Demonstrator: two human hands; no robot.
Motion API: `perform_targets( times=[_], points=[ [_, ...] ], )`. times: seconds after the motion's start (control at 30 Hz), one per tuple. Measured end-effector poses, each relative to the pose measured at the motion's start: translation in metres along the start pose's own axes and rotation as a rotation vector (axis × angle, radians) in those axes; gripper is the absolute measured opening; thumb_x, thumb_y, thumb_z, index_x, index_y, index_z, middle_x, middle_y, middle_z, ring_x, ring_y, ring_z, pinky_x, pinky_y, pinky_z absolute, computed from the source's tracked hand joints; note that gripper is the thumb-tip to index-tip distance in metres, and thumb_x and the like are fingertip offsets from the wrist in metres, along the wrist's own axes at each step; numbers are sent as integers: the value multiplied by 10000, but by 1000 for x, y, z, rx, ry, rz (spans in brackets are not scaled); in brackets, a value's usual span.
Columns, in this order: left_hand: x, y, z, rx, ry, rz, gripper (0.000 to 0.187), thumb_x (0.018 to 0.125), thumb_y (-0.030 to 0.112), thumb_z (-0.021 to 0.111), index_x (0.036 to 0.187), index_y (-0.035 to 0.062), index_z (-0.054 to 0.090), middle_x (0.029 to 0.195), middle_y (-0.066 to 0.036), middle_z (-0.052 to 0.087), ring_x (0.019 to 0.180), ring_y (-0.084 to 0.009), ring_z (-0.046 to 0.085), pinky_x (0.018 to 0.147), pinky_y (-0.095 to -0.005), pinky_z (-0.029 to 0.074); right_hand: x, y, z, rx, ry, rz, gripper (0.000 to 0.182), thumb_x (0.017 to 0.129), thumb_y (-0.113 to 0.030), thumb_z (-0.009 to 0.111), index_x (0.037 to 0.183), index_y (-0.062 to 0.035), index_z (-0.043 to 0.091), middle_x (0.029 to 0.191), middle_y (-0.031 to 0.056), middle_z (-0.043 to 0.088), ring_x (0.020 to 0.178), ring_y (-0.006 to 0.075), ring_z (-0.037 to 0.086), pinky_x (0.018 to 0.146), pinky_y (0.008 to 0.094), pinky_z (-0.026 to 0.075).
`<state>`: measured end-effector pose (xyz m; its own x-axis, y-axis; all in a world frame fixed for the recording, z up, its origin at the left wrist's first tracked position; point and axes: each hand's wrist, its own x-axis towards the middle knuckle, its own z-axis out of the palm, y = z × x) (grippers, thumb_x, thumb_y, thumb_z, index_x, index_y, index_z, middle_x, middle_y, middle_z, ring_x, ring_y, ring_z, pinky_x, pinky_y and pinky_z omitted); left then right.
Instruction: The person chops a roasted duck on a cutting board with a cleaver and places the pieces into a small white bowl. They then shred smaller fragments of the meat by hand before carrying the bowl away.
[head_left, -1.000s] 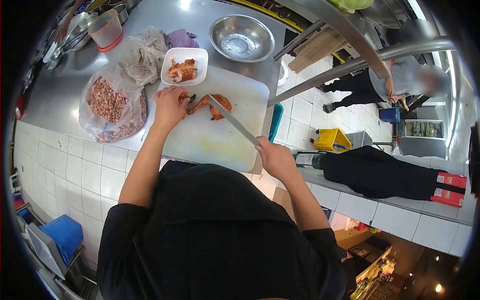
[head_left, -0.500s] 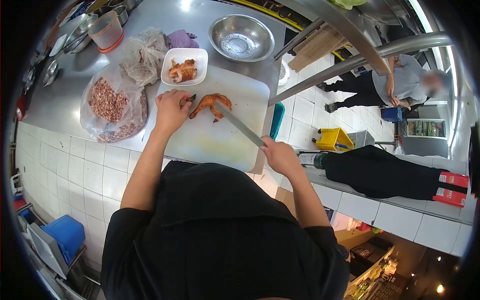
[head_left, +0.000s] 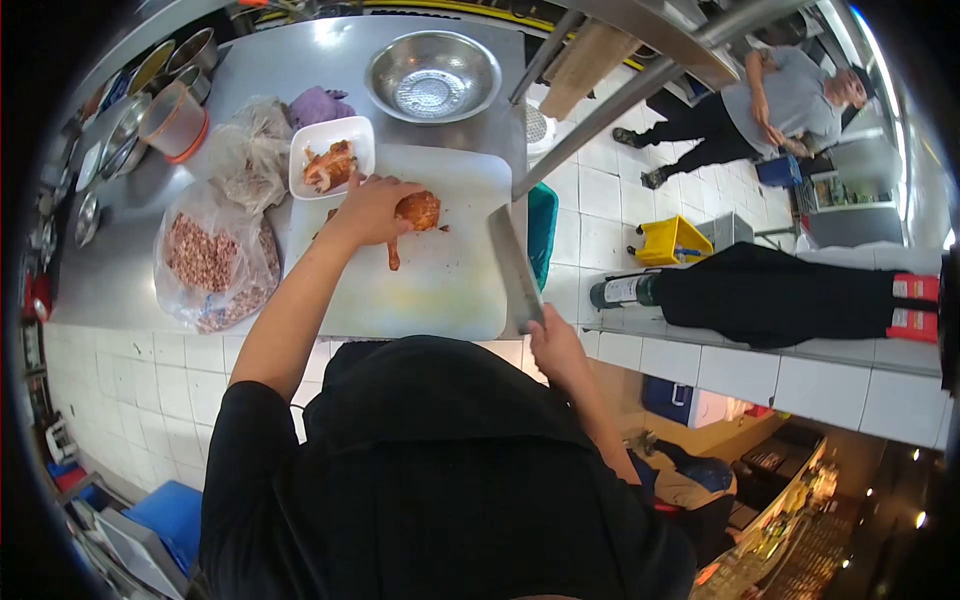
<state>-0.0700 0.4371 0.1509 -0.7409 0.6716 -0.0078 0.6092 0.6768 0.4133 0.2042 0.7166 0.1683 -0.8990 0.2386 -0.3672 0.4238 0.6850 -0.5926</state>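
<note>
My left hand (head_left: 375, 208) lies over a browned roast chicken leg (head_left: 418, 210) on the white cutting board (head_left: 440, 290), with its fingers curled on the meat. The thin end of the leg points toward me below the hand, and part of the leg is hidden. In my right hand (head_left: 557, 345) is the handle of a broad-bladed knife (head_left: 514, 265). Its blade slants over the board's right edge, apart from the chicken. Just beyond my left hand, a white square bowl (head_left: 298, 180) holds more browned chicken pieces (head_left: 328, 166).
Left of the board sits a plastic bag of chopped reddish meat (head_left: 205, 250). A steel bowl (head_left: 433, 78) stands behind the board, near a purple cloth (head_left: 318, 106). A metal post (head_left: 590, 125) rises at the table's right corner. Another person (head_left: 780, 105) stands farther right.
My left hand has moved right from the board's left side onto the chicken leg, which now lies turned. My right hand has drawn the knife off the chicken to the right.
</note>
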Motion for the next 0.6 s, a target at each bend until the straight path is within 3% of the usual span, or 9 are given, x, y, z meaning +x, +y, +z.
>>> perform_targets(
  times=[0.03, 0.1, 0.13, 0.17, 0.27, 0.33, 0.4, 0.47, 0.6],
  points=[
    [1, 2, -3, 47, -76, -24, 594, 814, 295, 780, 1385, 223, 633, 1255, -100, 687, 1235, -327, 592, 1159, -604, 259, -3, -2, -6, 8, 69, -6, 213, 1019, -166, 538, 1150, 3, 539, 733, 203, 642, 571, 291, 650, 587, 445, 532],
    [2, 9, -5, 97, -165, -25, 640, 804, 337, 790, 1411, 238, 612, 1261, -103, 688, 1235, -330, 597, 1168, -624, 241, -6, -6, -15, 94, 50, 161, 347, 1014, -232, 552, 1251, 20, 536, 1022, 329, 677, 1010, 529, 631, 885, 578, 489],
    [1, 13, -6, 134, -182, -63, 650, 804, 357, 791, 1415, 232, 607, 1259, -104, 690, 1228, -332, 604, 1166, -625, 239, -4, 6, -4, 52, 161, 7, 221, 1020, -178, 543, 1144, 6, 533, 721, 196, 644, 577, 301, 646, 579, 436, 520],
    [0, 16, -7, 174, -196, -103, 660, 804, 377, 792, 1418, 226, 601, 1257, -104, 692, 1220, -333, 610, 1165, -625, 237, -4, 8, 1, 65, 173, 21, 221, 1020, -178, 543, 1144, 6, 533, 721, 196, 644, 577, 301, 646, 579, 436, 520],
    [-2, 20, -6, 173, -231, -154, 678, 802, 401, 793, 1420, 210, 590, 1210, -122, 702, 1222, -337, 608, 1160, -622, 239, 6, -18, 12, 125, 31, 1, 231, 1018, -188, 554, 1147, 3, 534, 748, 212, 641, 605, 310, 648, 607, 434, 525],
    [-5, 25, -8, 155, -240, -175, 662, 802, 391, 790, 1404, 183, 607, 1212, -130, 691, 1219, -339, 597, 1167, -615, 235, 17, -38, 18, 123, -165, 25, 275, 1002, -207, 559, 1177, 4, 536, 981, 322, 681, 1004, 527, 630, 877, 586, 482],
    [-12, 25, -4, 134, -249, -207, 648, 803, 382, 787, 1388, 156, 624, 1215, -138, 680, 1215, -340, 586, 1174, -608, 230, 27, -38, 29, 71, -100, -13, 262, 995, -192, 555, 1168, 4, 536, 975, 323, 680, 993, 528, 633, 869, 593, 484],
    [-16, 15, 4, 200, -127, -94, 700, 799, 389, 815, 1418, 169, 574, 1290, -141, 632, 1233, -349, 597, 1162, -613, 241, 35, -36, 30, 10, -41, -69, 249, 988, -176, 550, 1159, 4, 537, 968, 324, 680, 982, 529, 637, 860, 600, 485],
    [-23, 21, 5, 199, -134, -28, 746, 785, 397, 834, 1427, 145, 550, 1346, -161, 585, 1228, -362, 593, 1142, -597, 260, 32, -32, 7, -4, 87, 44, 256, 996, -192, 542, 1139, 17, 509, 945, 347, 663, 925, 565, 624, 816, 608, 481]
  ],
)
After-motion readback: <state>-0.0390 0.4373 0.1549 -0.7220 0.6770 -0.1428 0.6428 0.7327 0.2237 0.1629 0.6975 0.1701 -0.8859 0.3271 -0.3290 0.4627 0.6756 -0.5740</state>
